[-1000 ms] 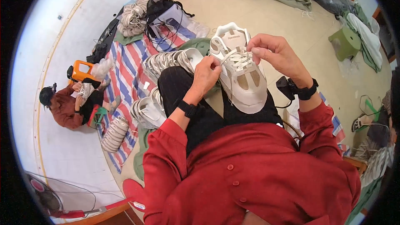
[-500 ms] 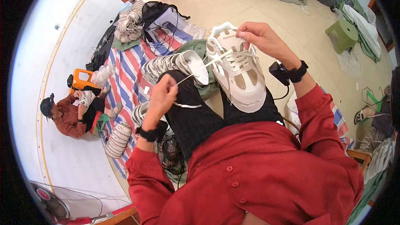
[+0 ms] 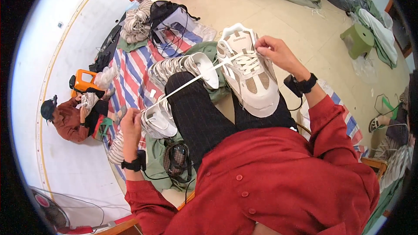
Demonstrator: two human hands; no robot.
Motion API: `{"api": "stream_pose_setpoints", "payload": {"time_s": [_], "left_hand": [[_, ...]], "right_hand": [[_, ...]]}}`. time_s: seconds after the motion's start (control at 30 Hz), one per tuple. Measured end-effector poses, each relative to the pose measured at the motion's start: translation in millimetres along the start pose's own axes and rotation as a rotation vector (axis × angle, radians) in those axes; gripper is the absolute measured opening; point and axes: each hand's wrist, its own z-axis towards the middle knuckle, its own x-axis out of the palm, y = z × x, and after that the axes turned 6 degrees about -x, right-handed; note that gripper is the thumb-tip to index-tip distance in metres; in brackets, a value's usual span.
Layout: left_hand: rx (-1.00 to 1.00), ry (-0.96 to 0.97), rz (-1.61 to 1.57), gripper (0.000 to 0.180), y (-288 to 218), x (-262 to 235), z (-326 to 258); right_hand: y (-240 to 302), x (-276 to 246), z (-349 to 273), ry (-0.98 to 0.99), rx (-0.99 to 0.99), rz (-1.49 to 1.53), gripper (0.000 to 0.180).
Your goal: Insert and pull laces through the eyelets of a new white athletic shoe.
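Note:
A white and beige sneaker (image 3: 252,78) rests sole-down on my right knee, toe toward me. My right hand (image 3: 275,51) pinches the lacing at the top eyelets. A white shoelace (image 3: 191,82) runs taut from the sneaker down to my left hand (image 3: 130,124), which grips its end, stretched far out to the left beside a row of white shoes (image 3: 159,119). Both wrists wear black bands.
More white sneakers (image 3: 183,66) line a striped mat (image 3: 130,67). A black basket (image 3: 167,17) and bundled laces (image 3: 137,17) lie beyond. Another person (image 3: 72,117) sits at left near an orange box (image 3: 82,80). A green stool (image 3: 359,39) stands right.
My left hand has drawn the lace out from the sneaker, moving down and far to the left until it is taut. My right hand stays at the top eyelets.

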Motion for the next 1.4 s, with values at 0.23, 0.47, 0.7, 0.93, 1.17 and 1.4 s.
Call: {"api": "stream_pose_setpoints", "payload": {"time_s": [0.23,0.47,0.7,0.93,1.17,1.4], "left_hand": [[-0.065,0.108,0.037,0.013,16,40,5],[0.194,-0.089,0.02,0.025,-53,55,17],[0.43,0.105,-0.383,0.026,-167,66,28],[0.688,0.203,-0.581,0.048,-258,81,26],[0.766,0.545,-0.585,0.022,-244,65,-13],[0.174,0.641,-0.456,0.015,-186,14,-39]], "right_hand": [[6,16,-24,-0.117,0.071,-0.115,0.012],[-3,17,-32,-0.155,-0.117,-0.222,0.012],[39,12,-38,-0.021,-0.003,0.065,0.011],[117,5,-78,0.265,-0.236,-0.001,0.011],[131,-29,-104,0.321,-0.225,0.22,0.01],[94,-56,-117,0.065,0.205,0.474,0.007]]}}
